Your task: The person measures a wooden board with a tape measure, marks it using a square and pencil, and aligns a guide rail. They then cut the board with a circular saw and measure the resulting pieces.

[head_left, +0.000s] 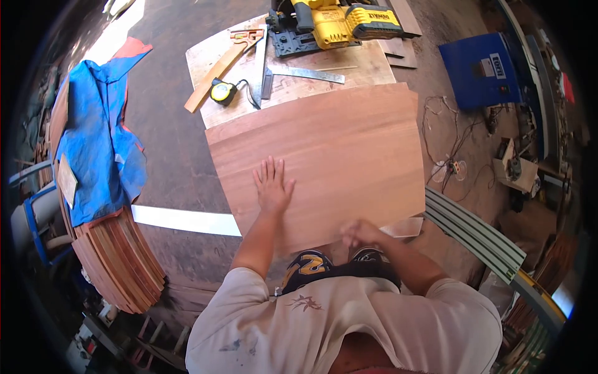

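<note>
A reddish-brown wooden panel [336, 156] lies flat in front of me. My left hand [273, 188] rests on its left part, palm down with the fingers spread. Close to the panel's near edge, my right hand [361, 234] is curled and slightly blurred; whatever it may hold is hidden. Beyond the far edge are a yellow and black tape measure [222, 92], a square with a metal blade [308, 74] and a wooden-handled square [249, 37]. A long pale metal strip [187, 220] sticks out to the left from under the panel.
A yellow DeWalt cordless circular saw [330, 26] stands on a lighter board [374, 65] at the back. Blue tarp [99, 137] and stacked wood strips [121, 265] are at left. On the right are grooved metal rails [476, 227], loose cables [458, 134] and a blue machine [479, 71].
</note>
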`<state>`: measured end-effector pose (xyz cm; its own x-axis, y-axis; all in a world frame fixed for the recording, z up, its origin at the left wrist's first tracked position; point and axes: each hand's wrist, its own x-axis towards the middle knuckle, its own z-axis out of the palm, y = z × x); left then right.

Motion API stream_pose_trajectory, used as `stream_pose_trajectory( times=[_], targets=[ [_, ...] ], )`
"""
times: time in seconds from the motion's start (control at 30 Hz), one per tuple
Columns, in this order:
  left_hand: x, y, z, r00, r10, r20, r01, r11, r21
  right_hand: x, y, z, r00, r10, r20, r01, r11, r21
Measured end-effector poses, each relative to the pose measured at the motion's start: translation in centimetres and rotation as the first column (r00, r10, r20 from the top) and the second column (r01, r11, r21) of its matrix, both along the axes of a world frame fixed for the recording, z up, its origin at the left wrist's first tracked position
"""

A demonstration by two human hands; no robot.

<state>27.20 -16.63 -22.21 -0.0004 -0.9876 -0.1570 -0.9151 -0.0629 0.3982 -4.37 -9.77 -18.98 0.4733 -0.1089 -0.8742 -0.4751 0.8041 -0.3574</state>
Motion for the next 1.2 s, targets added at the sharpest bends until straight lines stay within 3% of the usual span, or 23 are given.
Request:
stream_pose_trajectory(
  times=[0.03, 0.07, 0.1, 0.13, 0.17, 0.23, 0.3, 0.37, 0.4, 0.47, 0.5, 0.57, 0.6, 0.67, 0.7, 0.77, 0.87, 0.93, 1.03, 1.1, 1.13, 1.2],
  targets=[
    [-0.1, -0.1, 0.0, 1.000, 0.010, 0.004, -0.010, 1.000, -0.019, 0.5, -1.6, -1.4, 0.981, -0.115, -0.157, 0.069, 0.960, -0.272],
    [0.0, -0.2, -0.1, 1.000, -0.011, -0.003, 0.011, 1.000, -0.020, 2.0, -5.4, -0.1, 0.956, -0.172, -0.236, -0.050, 0.699, -0.713],
    [0.1, -0.2, -0.2, 1.000, 0.013, 0.017, -0.012, 0.999, -0.041, 2.2, -8.3, -2.7, 0.893, -0.216, -0.394, -0.252, 0.485, -0.837],
    [-0.1, -0.4, -0.5, 0.999, 0.031, 0.029, -0.029, 0.998, -0.062, 3.1, -12.3, -1.1, 0.884, -0.236, -0.404, -0.325, 0.310, -0.893],
    [-0.1, -0.6, -0.6, 1.000, -0.006, 0.010, 0.007, 0.998, -0.063, 3.4, -14.8, -3.1, 0.859, -0.354, -0.370, -0.370, 0.068, -0.926],
    [0.4, -1.5, -0.6, 0.996, 0.078, -0.032, -0.080, 0.995, -0.065, 4.9, -19.7, -3.9, 0.821, -0.360, -0.443, -0.456, 0.053, -0.888],
    [1.5, -3.4, -0.7, 0.985, 0.170, 0.038, -0.167, 0.982, -0.086, 5.8, -22.2, -5.0, 0.787, -0.372, -0.493, -0.515, 0.045, -0.856],
    [4.8, -5.6, -2.0, 0.917, 0.372, 0.142, -0.358, 0.927, -0.114, 6.3, -23.2, -5.7, 0.756, -0.359, -0.547, -0.598, -0.037, -0.801],
    [6.4, -6.2, -2.4, 0.920, 0.363, 0.146, -0.350, 0.930, -0.110, 6.3, -23.3, -6.0, 0.754, -0.362, -0.548, -0.596, -0.027, -0.803],
    [9.1, -6.6, -2.9, 0.811, 0.557, 0.179, -0.536, 0.830, -0.157, 6.1, -23.2, -6.4, 0.739, -0.350, -0.576, -0.627, -0.046, -0.777],
    [9.9, -6.2, -3.7, 0.810, 0.558, 0.181, -0.537, 0.830, -0.151, 6.0, -23.4, -6.3, 0.738, -0.345, -0.579, -0.629, -0.042, -0.776],
    [11.3, -4.6, -5.6, 0.561, 0.813, 0.155, -0.785, 0.582, -0.214, 6.1, -23.4, -6.0, 0.707, -0.317, -0.632, -0.671, -0.017, -0.742],
    [11.4, -4.8, -4.5, 0.548, 0.821, 0.161, -0.791, 0.571, -0.219, 6.2, -23.5, -6.1, 0.716, -0.305, -0.628, -0.665, -0.025, -0.747],
    [10.6, -5.4, -1.2, 0.476, 0.876, 0.075, -0.854, 0.440, 0.276, 5.8, -23.8, -6.2, 0.714, -0.313, -0.626, -0.664, -0.019, -0.748],
    [10.2, -4.7, -1.8, 0.455, 0.887, 0.080, -0.867, 0.421, 0.267, 5.5, -24.0, -6.2, 0.728, -0.297, -0.618, -0.655, -0.034, -0.755],
    [9.5, -3.6, -3.5, 0.538, 0.843, -0.015, -0.842, 0.538, 0.046, 4.8, -24.8, -6.3, 0.695, -0.295, -0.655, -0.691, -0.022, -0.723],
    [8.7, -4.0, -3.2, 0.545, 0.838, -0.033, -0.838, 0.545, -0.023, 4.8, -25.1, -6.6, 0.687, -0.290, -0.667, -0.701, -0.023, -0.713],
    [8.9, -4.2, -2.5, 0.525, 0.851, 0.013, -0.851, 0.525, 0.009, 4.9, -25.1, -7.0, 0.687, -0.277, -0.672, -0.706, -0.036, -0.707],
    [8.7, -4.3, -2.7, 0.531, 0.846, -0.059, -0.845, 0.533, 0.037, 4.7, -25.0, -7.1, 0.677, -0.280, -0.681, -0.717, -0.039, -0.696],
    [8.5, -4.9, -3.9, 0.604, 0.784, 0.147, -0.718, 0.614, -0.328, 4.9, -25.4, -7.1, 0.683, -0.284, -0.673, -0.710, -0.041, -0.703],
    [8.0, -6.4, -3.1, 0.603, 0.783, 0.152, -0.715, 0.615, -0.333, 4.8, -25.4, -7.0, 0.680, -0.279, -0.678, -0.712, -0.030, -0.702],
    [6.1, -10.6, -2.2, 0.827, 0.540, -0.156, -0.547, 0.709, -0.445, 4.7, -25.0, -7.1, 0.675, -0.273, -0.686, -0.714, -0.005, -0.700]
  ],
)
